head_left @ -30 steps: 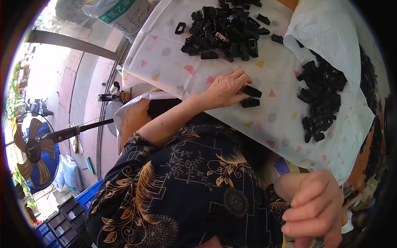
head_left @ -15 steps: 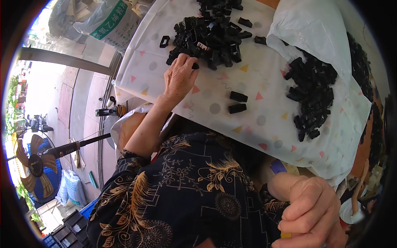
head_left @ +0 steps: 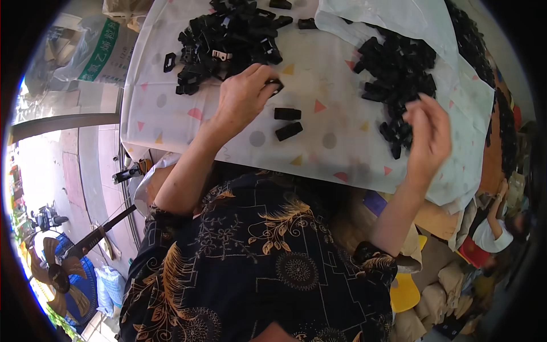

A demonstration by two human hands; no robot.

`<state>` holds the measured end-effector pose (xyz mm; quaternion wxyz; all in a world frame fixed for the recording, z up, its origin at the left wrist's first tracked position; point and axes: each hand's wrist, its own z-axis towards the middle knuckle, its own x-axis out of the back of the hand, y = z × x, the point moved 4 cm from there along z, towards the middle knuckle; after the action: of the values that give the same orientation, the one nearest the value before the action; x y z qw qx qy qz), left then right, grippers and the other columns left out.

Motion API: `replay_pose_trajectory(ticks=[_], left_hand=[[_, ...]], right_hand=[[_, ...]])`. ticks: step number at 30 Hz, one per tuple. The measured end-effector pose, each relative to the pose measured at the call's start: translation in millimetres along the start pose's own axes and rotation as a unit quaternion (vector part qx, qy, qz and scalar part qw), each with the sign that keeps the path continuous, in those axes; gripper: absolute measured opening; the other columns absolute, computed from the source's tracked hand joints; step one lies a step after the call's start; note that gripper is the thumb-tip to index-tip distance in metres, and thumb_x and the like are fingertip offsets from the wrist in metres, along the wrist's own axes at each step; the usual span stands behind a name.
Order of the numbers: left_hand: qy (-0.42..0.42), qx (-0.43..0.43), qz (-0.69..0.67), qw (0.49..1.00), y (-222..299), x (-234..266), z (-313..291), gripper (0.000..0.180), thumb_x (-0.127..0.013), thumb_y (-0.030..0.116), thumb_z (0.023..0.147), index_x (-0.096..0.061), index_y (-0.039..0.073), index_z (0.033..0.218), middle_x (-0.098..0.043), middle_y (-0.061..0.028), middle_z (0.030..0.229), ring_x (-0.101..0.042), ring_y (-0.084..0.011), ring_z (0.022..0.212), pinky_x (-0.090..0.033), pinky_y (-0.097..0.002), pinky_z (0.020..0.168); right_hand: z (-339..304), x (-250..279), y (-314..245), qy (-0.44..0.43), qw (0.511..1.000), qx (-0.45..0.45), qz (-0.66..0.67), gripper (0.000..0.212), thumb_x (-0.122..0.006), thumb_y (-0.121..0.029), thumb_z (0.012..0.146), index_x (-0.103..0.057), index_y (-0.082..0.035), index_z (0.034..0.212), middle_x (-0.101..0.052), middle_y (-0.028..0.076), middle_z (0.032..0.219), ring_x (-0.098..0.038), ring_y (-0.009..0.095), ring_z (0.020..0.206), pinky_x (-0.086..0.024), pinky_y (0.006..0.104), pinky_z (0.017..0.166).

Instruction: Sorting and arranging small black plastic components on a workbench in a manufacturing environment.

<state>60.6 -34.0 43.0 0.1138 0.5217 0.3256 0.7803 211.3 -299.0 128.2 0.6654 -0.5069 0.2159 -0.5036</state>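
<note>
My left hand (head_left: 244,94) is closed, pinching a small black plastic part (head_left: 276,87) between thumb and fingertips, just above the table at the near edge of the left pile of black parts (head_left: 199,43). Two similar black blocks (head_left: 288,114) lie side by side on the tablecloth, nearer to me. At the right, my right hand (head_left: 430,137) hovers by the right pile of black parts (head_left: 393,65), slightly blurred. Its fingers look loosely apart, and I see nothing held in them.
A patterned white cloth (head_left: 342,151) covers the table. A white plastic bag (head_left: 387,20) lies behind the right pile. A fan (head_left: 60,276) stands at the lower left, a sack (head_left: 108,51) at the upper left. Another person's arm (head_left: 497,214) shows at far right.
My right hand has risen from low right to the right pile. My left hand has lifted a black part away from the left pile's edge. The view has shifted, moving the table contents leftward.
</note>
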Motion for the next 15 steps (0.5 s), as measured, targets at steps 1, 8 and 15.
replay_pose_trajectory(ticks=[1,8,15], left_hand=[[-0.007,-0.027,-0.028,0.999,9,-11,11,0.011,-0.067,0.016,0.087,-0.065,0.01,0.096,-0.064,-0.0076,0.09,-0.065,-0.0313,0.079,-0.052,-0.0414,0.067],[-0.114,-0.112,0.069,0.985,31,-61,34,0.016,-0.06,0.008,0.085,-0.066,0.011,0.1,-0.067,-0.0084,0.096,-0.068,-0.0344,0.084,-0.054,-0.0436,0.071],[-0.107,0.013,-0.054,0.993,25,-39,16,0.028,-0.067,0.021,0.088,-0.061,0.012,0.114,-0.064,-0.0092,0.108,-0.067,-0.0322,0.095,-0.053,-0.0432,0.08]], right_hand=[[5,7,30,-0.021,0.993,-0.025,-0.112,0.022,-0.06,0.0,0.096,-0.063,0.001,0.117,-0.066,0.005,0.098,-0.06,0.01,0.084,-0.048,0.0219,0.075],[8,-21,70,-0.21,0.827,0.192,-0.486,0.028,-0.071,-0.006,0.081,-0.066,-0.007,0.108,-0.06,0.006,0.094,-0.058,0.025,0.089,-0.05,0.0358,0.071],[12,-35,75,-0.246,0.756,0.242,-0.557,0.02,-0.067,-0.003,0.077,-0.059,-0.007,0.095,-0.052,0.006,0.091,-0.057,0.022,0.088,-0.05,0.035,0.071]])
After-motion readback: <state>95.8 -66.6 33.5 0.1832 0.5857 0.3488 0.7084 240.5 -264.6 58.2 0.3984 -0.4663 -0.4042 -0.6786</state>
